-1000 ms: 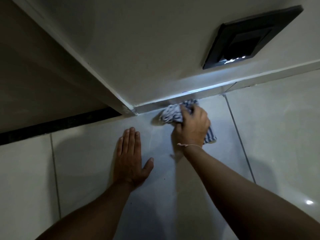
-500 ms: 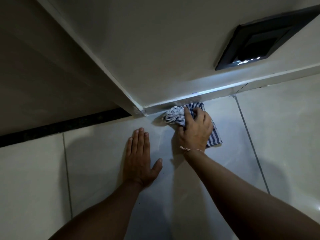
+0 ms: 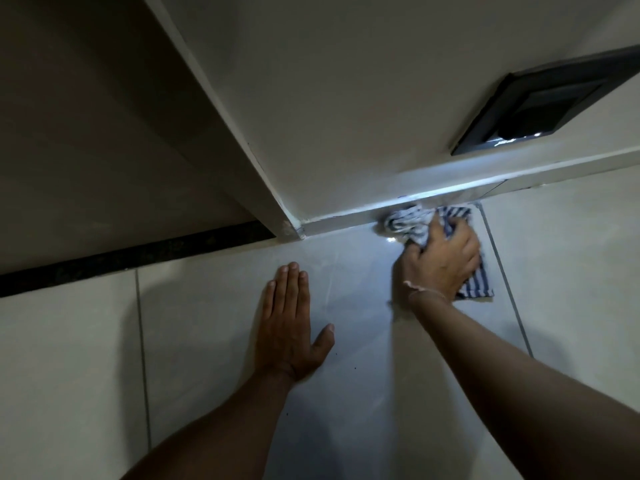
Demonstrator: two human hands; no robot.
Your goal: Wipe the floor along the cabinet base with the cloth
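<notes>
A blue-and-white striped cloth (image 3: 412, 221) lies bunched on the pale tiled floor (image 3: 207, 306), pressed against the cabinet base (image 3: 346, 221). My right hand (image 3: 441, 259) is closed over the cloth and holds it down; part of the cloth sticks out under the hand at the right. My left hand (image 3: 289, 327) rests flat on the floor tile to the left, fingers together, palm down, holding nothing. A thin thread bracelet circles my right wrist.
The light cabinet panel (image 3: 346, 98) rises above the base, with a black recessed square handle (image 3: 550, 102) at upper right. A dark stone strip (image 3: 121, 259) runs along the floor at the left, under a shadowed recess. Grout lines cross the tiles.
My right hand has slid the cloth to the right along the cabinet base, away from the corner. My left hand stays flat on the floor.
</notes>
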